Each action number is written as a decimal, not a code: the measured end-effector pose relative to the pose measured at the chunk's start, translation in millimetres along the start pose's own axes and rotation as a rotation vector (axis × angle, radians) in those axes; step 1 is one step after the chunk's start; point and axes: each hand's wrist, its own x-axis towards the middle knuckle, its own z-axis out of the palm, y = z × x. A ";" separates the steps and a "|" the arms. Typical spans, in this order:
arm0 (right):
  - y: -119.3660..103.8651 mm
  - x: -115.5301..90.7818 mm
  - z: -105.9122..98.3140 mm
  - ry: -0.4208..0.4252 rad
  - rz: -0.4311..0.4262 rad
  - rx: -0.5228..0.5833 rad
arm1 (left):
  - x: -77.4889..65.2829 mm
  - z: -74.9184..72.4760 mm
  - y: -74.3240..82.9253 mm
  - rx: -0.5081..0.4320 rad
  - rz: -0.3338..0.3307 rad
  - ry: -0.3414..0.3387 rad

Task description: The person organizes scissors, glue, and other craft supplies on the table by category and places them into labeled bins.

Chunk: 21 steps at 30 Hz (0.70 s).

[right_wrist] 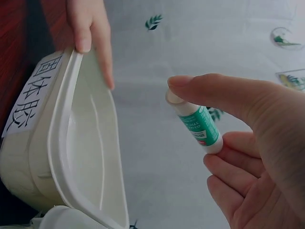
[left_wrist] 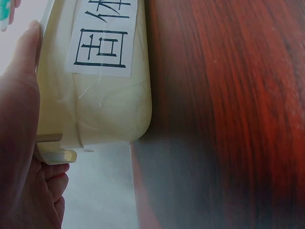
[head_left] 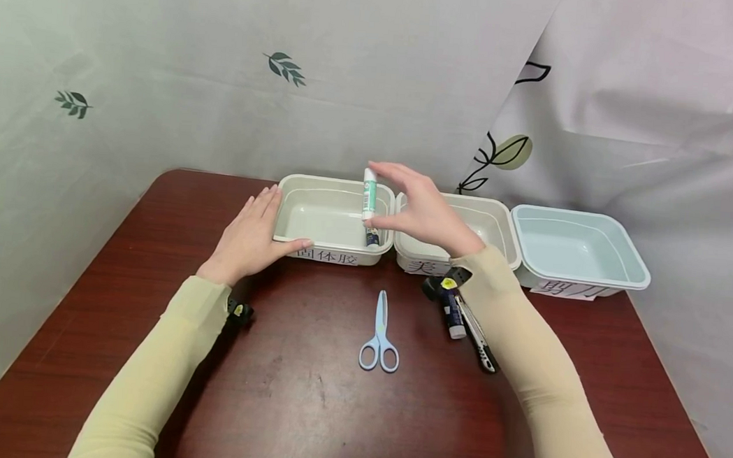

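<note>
My right hand (head_left: 427, 208) pinches a white and green glue stick (head_left: 369, 195) between thumb and fingers, one end against each. The stick is upright above the right end of the left cream bin (head_left: 334, 246); the right wrist view shows its label (right_wrist: 198, 125). Inside that bin, below it, lies a dark blue glue stick (head_left: 373, 236), partly hidden. My left hand (head_left: 249, 232) rests at this bin's left end, fingers straight along the side and thumb over the front rim. A paper label (left_wrist: 102, 38) is taped on the bin's front.
A second cream bin (head_left: 508, 227) and a pale blue bin (head_left: 580, 280) continue the row rightward. Blue scissors (head_left: 380, 335) lie mid-table. Under my right forearm are another dark blue glue stick (head_left: 454, 318) and a utility knife (head_left: 479, 341). A curtain (head_left: 193, 71) hangs behind.
</note>
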 end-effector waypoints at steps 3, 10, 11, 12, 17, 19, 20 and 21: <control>3.6 7.6 4.9 -0.009 0.031 -0.002 | 0.9 0.2 0.4 0.001 0.003 0.009; 18.7 20.0 23.5 -0.079 0.131 -0.011 | 1.0 -0.3 -1.3 0.000 0.009 0.014; 20.9 21.3 26.2 -0.095 0.144 -0.017 | 1.0 -0.3 -1.6 -0.001 0.008 0.014; 22.7 22.5 28.8 -0.109 0.153 -0.029 | 0.9 -0.2 -1.8 -0.002 0.009 0.015; 26.9 22.7 36.1 -0.137 0.164 -0.080 | 0.6 0.7 -1.7 -0.015 0.009 0.010; 27.0 21.4 36.4 -0.127 0.163 -0.089 | 0.6 0.9 -1.3 -0.014 0.011 0.013; 26.9 20.5 36.1 -0.121 0.161 -0.087 | 0.6 1.0 -1.2 -0.012 0.013 0.016; 26.8 19.7 35.5 -0.115 0.160 -0.084 | 0.7 1.1 -1.0 -0.009 0.015 0.019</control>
